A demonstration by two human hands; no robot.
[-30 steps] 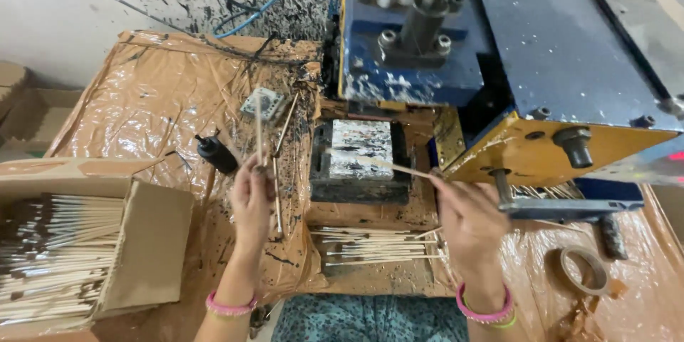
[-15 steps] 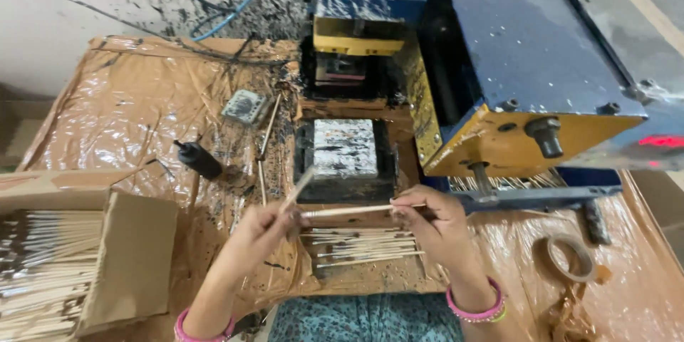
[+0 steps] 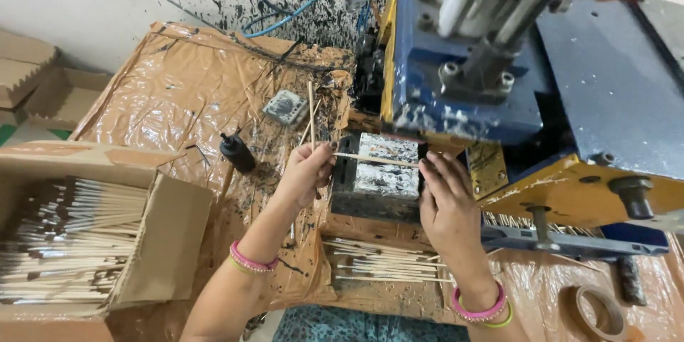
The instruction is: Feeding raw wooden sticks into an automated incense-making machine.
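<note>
**Wooden stick held across the ink-spattered block**

Wooden and pale, a thin stick [image 3: 374, 159] lies level across the top of a black block with a white, spattered face [image 3: 385, 171], close to the middle of the view. The left hand [image 3: 308, 169] pinches the stick's left end, its grip closed tight on it between thumb and fingertips, and a second stick [image 3: 311, 110] rises upright from the same hand toward 12 o'clock. The right hand [image 3: 447, 203] rests at the block's right edge with fingers loosely curled and partly spread; its fingertips meet the stick's right end, though whether they clasp it or only touch it cannot be told.

Below the block, toward 6 o'clock, a loose heap of similar sticks [image 3: 381, 263] lies on the table [image 3: 178, 92], which is wrapped in shiny brown plastic flecked with black. At 9 o'clock an open cardboard box [image 3: 167, 231] holds many sticks laid side by side. A small black bottle [image 3: 237, 153] stands at 10 o'clock from the left hand. A blue and yellow machine [image 3: 570, 107] fills the 2 o'clock side, and a roll of brown tape [image 3: 595, 312] lies at 4 o'clock.
</note>
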